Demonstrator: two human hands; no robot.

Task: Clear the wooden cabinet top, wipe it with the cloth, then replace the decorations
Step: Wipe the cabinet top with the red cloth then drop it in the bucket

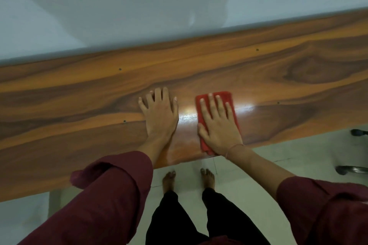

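The wooden cabinet top (79,93) runs across the view, glossy with dark grain and a bright glare spot between my hands. A folded red cloth (231,111) lies flat on it near the front edge. My right hand (217,123) presses down on the cloth with fingers spread. My left hand (159,113) rests palm-down on the bare wood just left of it, fingers apart and holding nothing. No decorations are in view.
A pale wall (139,6) rises behind the cabinet. Below the front edge is a light tiled floor (249,167) with my bare feet on it. Dark metal objects (352,169) sit at the right edge of the floor.
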